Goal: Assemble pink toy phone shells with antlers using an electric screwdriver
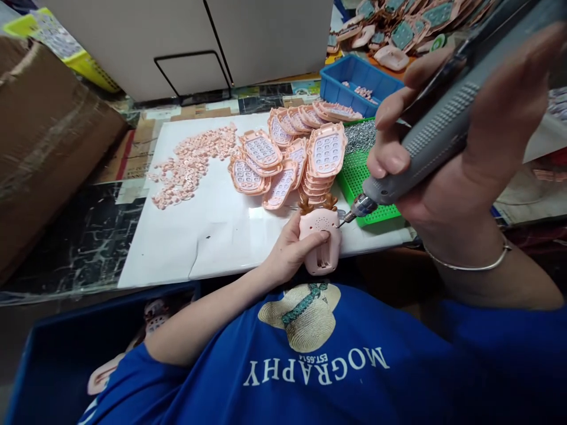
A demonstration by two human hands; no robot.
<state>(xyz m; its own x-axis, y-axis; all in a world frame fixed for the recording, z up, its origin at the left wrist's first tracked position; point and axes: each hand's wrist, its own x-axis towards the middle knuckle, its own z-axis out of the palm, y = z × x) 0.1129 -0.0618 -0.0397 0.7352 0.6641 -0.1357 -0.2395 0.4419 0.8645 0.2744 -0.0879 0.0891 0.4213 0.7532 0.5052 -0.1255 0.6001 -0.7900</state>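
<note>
My left hand (290, 248) grips a pink plastic toy phone (319, 260) with brown antlers, its back facing up and its battery slot uncovered. The thumb lies across the back. In my right hand (460, 159) is a grey electric screwdriver (425, 141), its fingers wrapped round the body. The bit's tip meets the toy's back near the upper right corner. Just beyond the toy stand stacked pink front shells with keypads (326, 150). A green basket (352, 177) holding many small screws (365, 136) is beside the screwdriver tip.
Small pink pieces (190, 168) are heaped on the white board (221, 230). A blue bin (330, 88) stands behind the green basket. More shells and circuit boards (403, 35) pile up at the back right. A cardboard box (53, 136) sits left; a dark blue crate (48, 354) is below.
</note>
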